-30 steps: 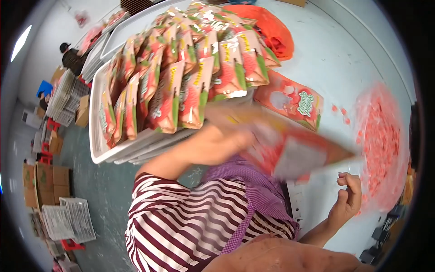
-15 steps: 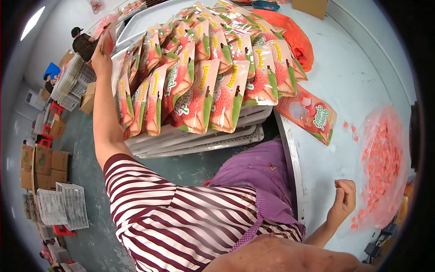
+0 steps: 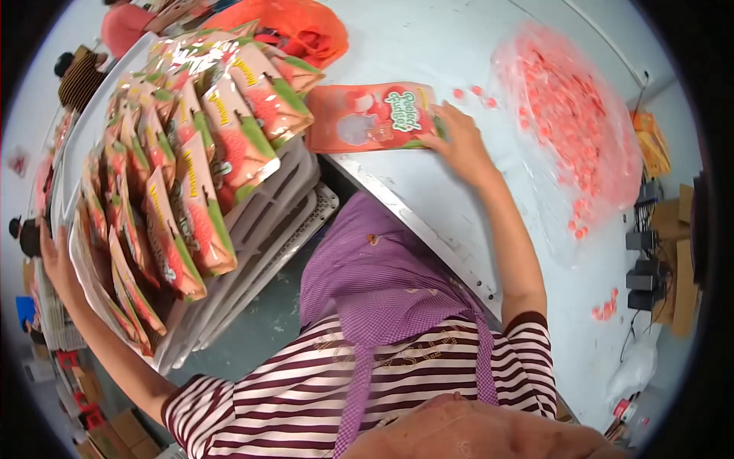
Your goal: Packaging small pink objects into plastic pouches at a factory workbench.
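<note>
A flat red pouch (image 3: 367, 118) lies on the table by the crate. At its right end is my right hand (image 3: 462, 145), thumb and fingers apart, with the fingertips at the pouch's edge. Beyond the crate's left side, my left hand (image 3: 57, 256) has its fingers stretched out; nothing shows in it, though part of the hand is hard to make out. Between my arms a white plastic crate (image 3: 294, 172) is packed with filled, shiny pink-and-green pouches (image 3: 202, 218) standing on end.
A large clear bag of wrapped pink sweets (image 3: 569, 115) rests on the right of the table (image 3: 428, 195). Loose sweets (image 3: 478, 92) lie near the pouch. An orange bag (image 3: 294, 27) sits behind the crate. Other people, including one in a pink top (image 3: 126, 30), are at upper left.
The pouch that my left hand held up is out of that hand. My right hand has reached forward to the flat pouch. The whole view has turned toward the table.
</note>
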{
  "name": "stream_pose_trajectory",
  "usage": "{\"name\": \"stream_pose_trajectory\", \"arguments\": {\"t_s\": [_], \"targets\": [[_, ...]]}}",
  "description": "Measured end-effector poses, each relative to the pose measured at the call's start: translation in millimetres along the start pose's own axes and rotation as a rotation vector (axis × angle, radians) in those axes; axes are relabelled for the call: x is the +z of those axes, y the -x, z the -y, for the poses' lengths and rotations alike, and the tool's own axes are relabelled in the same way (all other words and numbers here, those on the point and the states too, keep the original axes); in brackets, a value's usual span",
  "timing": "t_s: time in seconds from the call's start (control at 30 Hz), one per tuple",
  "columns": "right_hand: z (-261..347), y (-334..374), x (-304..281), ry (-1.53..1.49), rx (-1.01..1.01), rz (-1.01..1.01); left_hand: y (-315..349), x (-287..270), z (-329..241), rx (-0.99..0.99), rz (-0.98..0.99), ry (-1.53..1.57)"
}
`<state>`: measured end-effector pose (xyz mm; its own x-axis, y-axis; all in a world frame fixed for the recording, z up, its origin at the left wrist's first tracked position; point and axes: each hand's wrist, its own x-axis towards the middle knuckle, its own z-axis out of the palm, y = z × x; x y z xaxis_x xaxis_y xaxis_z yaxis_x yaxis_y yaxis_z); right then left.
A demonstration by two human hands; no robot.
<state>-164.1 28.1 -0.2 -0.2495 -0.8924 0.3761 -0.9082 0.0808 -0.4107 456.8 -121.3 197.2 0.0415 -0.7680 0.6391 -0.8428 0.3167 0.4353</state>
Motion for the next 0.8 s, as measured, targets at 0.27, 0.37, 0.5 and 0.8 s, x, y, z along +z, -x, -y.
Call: {"name": "stream_pose_trajectory", "arguments": {"t_s": [0.27,0.37,0.5,0.8], "targets": [[-13,15,24,0.036,0.3,-0.009,148,65,-196,0.537,0.595,1.07],[-5,27,3,0.092,0.385,-0.03,164,103,-224,0.538,1.021,1.156],[-42,55,0,-0.589,0.628,-0.199,202,196,-259,0.458,1.068,0.854],[61,97,-67,-0.873,0.552,-0.161,232,253,-320,0.248,1.119,1.154]]}}
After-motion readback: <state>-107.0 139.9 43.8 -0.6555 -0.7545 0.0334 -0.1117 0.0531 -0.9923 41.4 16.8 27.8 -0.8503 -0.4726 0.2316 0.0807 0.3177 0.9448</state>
